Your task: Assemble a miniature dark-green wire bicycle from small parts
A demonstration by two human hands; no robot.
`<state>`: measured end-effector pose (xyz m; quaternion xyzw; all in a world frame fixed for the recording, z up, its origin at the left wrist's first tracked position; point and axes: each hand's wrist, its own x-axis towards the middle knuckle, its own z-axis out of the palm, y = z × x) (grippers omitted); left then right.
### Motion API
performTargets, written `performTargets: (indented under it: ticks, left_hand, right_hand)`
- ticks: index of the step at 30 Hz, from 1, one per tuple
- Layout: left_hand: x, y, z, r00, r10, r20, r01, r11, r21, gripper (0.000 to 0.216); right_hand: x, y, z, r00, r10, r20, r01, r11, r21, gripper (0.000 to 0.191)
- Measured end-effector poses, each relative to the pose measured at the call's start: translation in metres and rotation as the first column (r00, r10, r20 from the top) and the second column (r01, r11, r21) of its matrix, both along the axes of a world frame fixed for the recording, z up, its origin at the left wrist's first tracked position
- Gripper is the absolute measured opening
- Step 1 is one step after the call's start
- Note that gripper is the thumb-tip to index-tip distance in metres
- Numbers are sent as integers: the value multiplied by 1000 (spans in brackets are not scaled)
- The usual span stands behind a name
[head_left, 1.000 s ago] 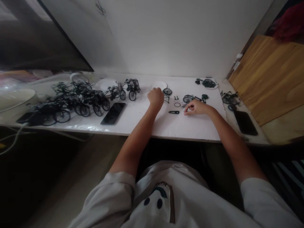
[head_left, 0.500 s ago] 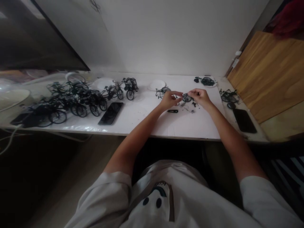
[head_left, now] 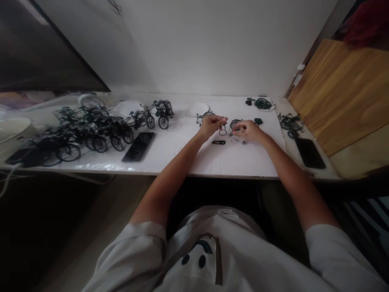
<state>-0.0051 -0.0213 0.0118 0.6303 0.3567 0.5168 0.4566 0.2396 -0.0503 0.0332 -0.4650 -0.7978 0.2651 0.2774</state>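
My left hand (head_left: pixel 213 124) is over the white table, thumb and fingertips pinched together; what lies between them is too small to make out. Just below those fingertips a small dark ring (head_left: pixel 223 132) shows, and I cannot tell if it is held. My right hand (head_left: pixel 247 130) is low over the tabletop, fingers curled and tips close together among small loose parts (head_left: pixel 239 140); anything in them is hidden. A miniature bicycle wheel (head_left: pixel 234 122) lies between the hands. Partly behind my left hand stands a small bicycle frame (head_left: pixel 199 119). A black cutter-like tool (head_left: pixel 218 142) lies in front.
Many finished-looking miniature bicycles (head_left: pixel 100 129) crowd the left side, beside a phone (head_left: pixel 138 147). A white plate (head_left: pixel 199 109) is at the back. Another plate with dark bicycle parts (head_left: pixel 263 104) is at back right. A second phone (head_left: pixel 310 153) lies right, near a wooden board (head_left: pixel 343 97).
My right hand has moved down and left, away from the wheel to the loose parts, uncovering a dark piece behind it. My left fingers have closed together. The view has shifted slightly.
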Motion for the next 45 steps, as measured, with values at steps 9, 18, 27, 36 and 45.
performTargets:
  ticks: [9,18,27,36,45]
  left_hand:
    - [-1,5,-5,999,32,-27,-31,999,30,45]
    - [-2,5,-4,999,-19,-32,19,1000,10,42]
    - [-3,6,-5,1000,-2,-25,1,1000,-16,34]
    - [-2,9,-11,999,-1,-53,3,1000,28,38]
    - [-2,6,-9,995,-49,-85,52,998,29,28]
  right_hand:
    - [-6,-4,8,956,203,213,-174,974,-148,27]
    - [-11,-13,15,952,232,199,-197,964,-180,22]
    - [-17,-13,8,950,170,263,-137,981,-141,21]
    - [-21,-14,3,924,146,353,-132,989,-62,19]
    - [-13,-5,1,1000,-6,-12,6,1000,29,29]
